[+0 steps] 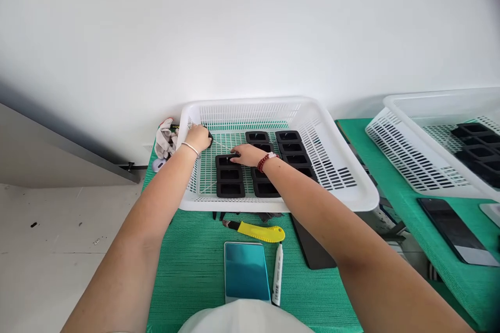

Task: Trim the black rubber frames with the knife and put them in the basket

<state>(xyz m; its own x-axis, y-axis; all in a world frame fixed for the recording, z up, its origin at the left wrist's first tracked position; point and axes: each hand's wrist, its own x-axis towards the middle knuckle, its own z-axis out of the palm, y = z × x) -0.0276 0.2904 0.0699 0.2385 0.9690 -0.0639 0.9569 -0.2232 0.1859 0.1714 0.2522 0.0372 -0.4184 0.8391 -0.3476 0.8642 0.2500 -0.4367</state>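
Observation:
A white plastic basket (347, 187) holds several black rectangular frames, such as one in the middle row (257, 137) and one in the right row (289, 136), laid in columns. My left hand (198, 137) is inside the basket's left end, closed on a black piece (210, 139) that is mostly hidden by the fingers. My right hand (250, 155) reaches over the middle column. Its thumb and fingers grip the edge of the top black rectangular frame (223, 161) in the left column, which lies against the frames below it.
In front of the basket lie a yellow utility knife (261, 232), a blue-screened phone (246, 270), a white marker (277, 276) and a dark flat slab (312, 250). Pale gloves (164, 138) sit left of the basket. Another basket (414, 166) and a black phone (455, 229) are at right.

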